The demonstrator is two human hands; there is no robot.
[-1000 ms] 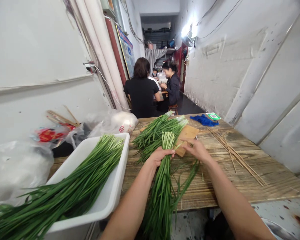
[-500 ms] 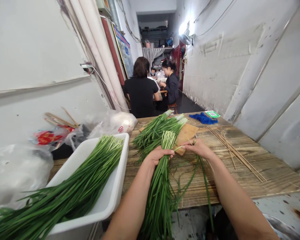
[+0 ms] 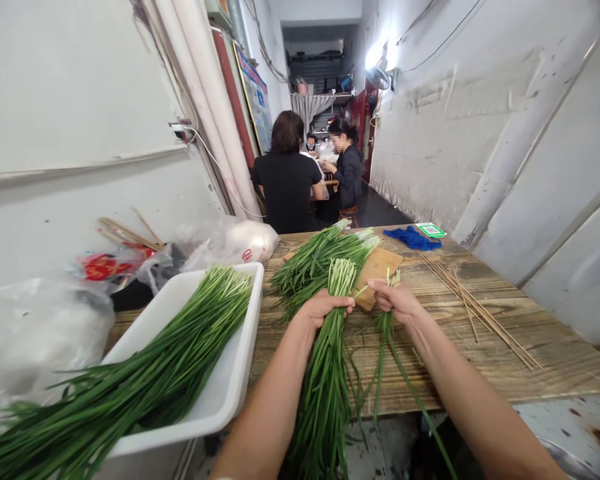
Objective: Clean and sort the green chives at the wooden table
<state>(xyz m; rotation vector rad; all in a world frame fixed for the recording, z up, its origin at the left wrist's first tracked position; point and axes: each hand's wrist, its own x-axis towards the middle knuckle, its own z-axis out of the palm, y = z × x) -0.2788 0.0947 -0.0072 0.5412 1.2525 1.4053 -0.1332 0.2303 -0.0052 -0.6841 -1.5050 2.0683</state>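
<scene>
My left hand [image 3: 327, 308] is closed round a thick bunch of garlic chives [image 3: 329, 373], pale stem ends up, leaves hanging past the table's front edge. To its right my right hand [image 3: 396, 298] grips a few loose chive stalks [image 3: 384, 333], their leaves trailing down. A single pale stem [image 3: 361, 292] sticks out between the two hands. Behind them, tied-looking bundles of chives [image 3: 325, 257] lie on a wooden board [image 3: 380, 267]. More chives [image 3: 180, 360] fill a white plastic tub [image 3: 253, 333] on the left.
Thin wooden sticks [image 3: 480, 313] lie on the wooden table [image 3: 525, 333] at right. A blue cloth [image 3: 413, 238] and a green-framed QR card [image 3: 431, 230] sit at the far edge. Plastic bags [image 3: 35, 347] crowd the left. Beyond sit people, one in a black shirt [image 3: 286, 187].
My right hand has turned more upright, and the stalks in it now stand up above the fingers. The left hand keeps its hold on the bunch. The whole view has shifted slightly.
</scene>
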